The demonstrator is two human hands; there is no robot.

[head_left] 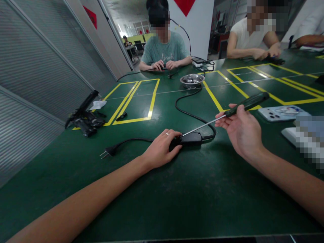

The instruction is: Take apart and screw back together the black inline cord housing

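My left hand (163, 148) grips the left end of a black power adapter (192, 138) lying on the table. Its fingers are closed round the casing, with a ring on one of them. From that side a short cord runs left to a two-pin plug (109, 151); from the other end a black cable (186, 108) curls back toward a metal bowl. My right hand (244, 130) is closed on a screwdriver (246, 104) with a dark green handle. The screwdriver slants down to the left, its tip at the adapter beside my left fingers. Whether the tip is inside a seam I cannot tell.
A shiny metal bowl (191, 80) holds small parts. Black items in plastic (87, 119) lie at the left, a small black piece (121, 116) nearby. A phone (279, 112) lies at right. Yellow tape (133, 119) marks the green table (162, 202). Co-workers sit opposite, hands on dark objects.
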